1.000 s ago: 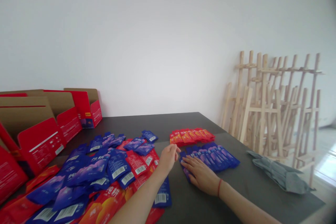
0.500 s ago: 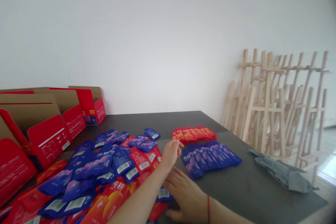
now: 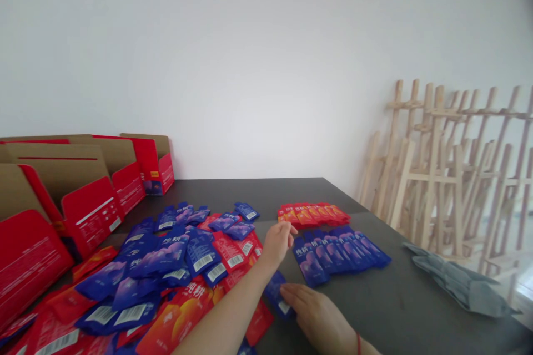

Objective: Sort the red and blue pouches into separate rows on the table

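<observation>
My right hand (image 3: 318,316) has its fingers closed at the right edge of a blue pouch (image 3: 277,291) with a white label, low over the dark table. My left hand (image 3: 280,243) hovers just above it, fingers curled in and nothing visible in them. Right of my left hand lies an overlapping row of blue pouches (image 3: 339,252), fronts up. Behind that is a similar row of red pouches (image 3: 312,214). To the left spreads a loose heap of mixed pouches, such as a red pouch (image 3: 183,310) and a blue pouch (image 3: 164,255), partly hidden by my left forearm.
Open red cardboard boxes (image 3: 94,211) stand along the left side. A folded grey bag (image 3: 462,283) lies near the table's right edge. Wooden easels (image 3: 435,177) lean beyond that edge, and a white wall (image 3: 266,66) rises behind the table (image 3: 375,310).
My right hand has gone from lying spread over the blue pouch to gripping its right edge, moving slightly right. My left hand stays curled. The whole view has shifted a little.
</observation>
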`<state>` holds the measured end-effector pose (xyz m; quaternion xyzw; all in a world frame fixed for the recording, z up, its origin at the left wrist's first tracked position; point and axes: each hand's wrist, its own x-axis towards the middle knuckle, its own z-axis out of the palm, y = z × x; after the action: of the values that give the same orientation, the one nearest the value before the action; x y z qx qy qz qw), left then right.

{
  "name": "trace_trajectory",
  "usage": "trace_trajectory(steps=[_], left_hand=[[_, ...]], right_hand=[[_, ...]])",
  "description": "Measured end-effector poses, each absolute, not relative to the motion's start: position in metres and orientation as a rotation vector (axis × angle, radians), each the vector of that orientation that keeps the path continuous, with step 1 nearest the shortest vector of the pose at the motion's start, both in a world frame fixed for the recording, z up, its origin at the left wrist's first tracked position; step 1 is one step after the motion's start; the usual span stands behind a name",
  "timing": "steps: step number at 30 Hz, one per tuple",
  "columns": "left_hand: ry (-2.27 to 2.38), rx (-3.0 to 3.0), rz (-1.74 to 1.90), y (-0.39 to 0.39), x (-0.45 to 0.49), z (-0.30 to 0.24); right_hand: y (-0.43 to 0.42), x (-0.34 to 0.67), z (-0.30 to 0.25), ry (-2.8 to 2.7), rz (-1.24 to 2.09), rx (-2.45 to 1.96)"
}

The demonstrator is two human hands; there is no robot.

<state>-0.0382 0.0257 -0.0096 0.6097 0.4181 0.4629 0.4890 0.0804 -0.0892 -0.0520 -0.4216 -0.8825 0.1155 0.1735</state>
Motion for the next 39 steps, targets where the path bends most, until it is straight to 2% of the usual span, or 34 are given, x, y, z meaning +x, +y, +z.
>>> trace_trajectory(steps=[2, 7, 11, 16, 21, 28, 30, 34, 37, 39], left_hand=[[1.027, 1.486, 1.111, 0.026, -0.039, -0.011], [1.008, 1.551, 1.016, 0.023, -0.040, -0.011], [0.954, 1.621, 0.835, 0.020, -0.040, -0.016], [0.893, 1.632, 0.651, 0.019, -0.041, -0.019], [0.912, 1.693, 0.642, 0.018, -0.043, -0.011], [0.932, 1.527, 0.654, 0.017, -0.042, -0.012], [0.925, 1.474, 0.644, 0.018, -0.042, -0.011], [0.899, 1.369, 0.589, 0.019, -0.045, -0.009], [0.864, 1.302, 0.529, 0.018, -0.046, -0.008], [0.849, 1.270, 0.502, 0.017, -0.047, -0.008]], right_hand=[[-0.090, 0.099, -0.049, -2.282, 0.473, -1.220], [-0.083, 0.137, -0.045, -1.289, 1.111, -1.231], [-0.079, 0.146, -0.050, -0.761, 1.309, -1.053], [-0.082, 0.145, -0.052, -0.558, 1.449, -0.961], [-0.086, 0.141, -0.042, -0.747, 1.505, -0.999], [-0.084, 0.152, -0.038, -1.009, 1.298, -1.196], [-0.085, 0.162, -0.036, -1.272, 1.020, -1.278], [-0.094, 0.176, -0.026, -1.973, 0.237, -1.247], [-0.095, 0.172, -0.021, -2.361, -0.021, -1.110], [-0.091, 0.164, -0.022, -2.408, -0.091, -1.049]])
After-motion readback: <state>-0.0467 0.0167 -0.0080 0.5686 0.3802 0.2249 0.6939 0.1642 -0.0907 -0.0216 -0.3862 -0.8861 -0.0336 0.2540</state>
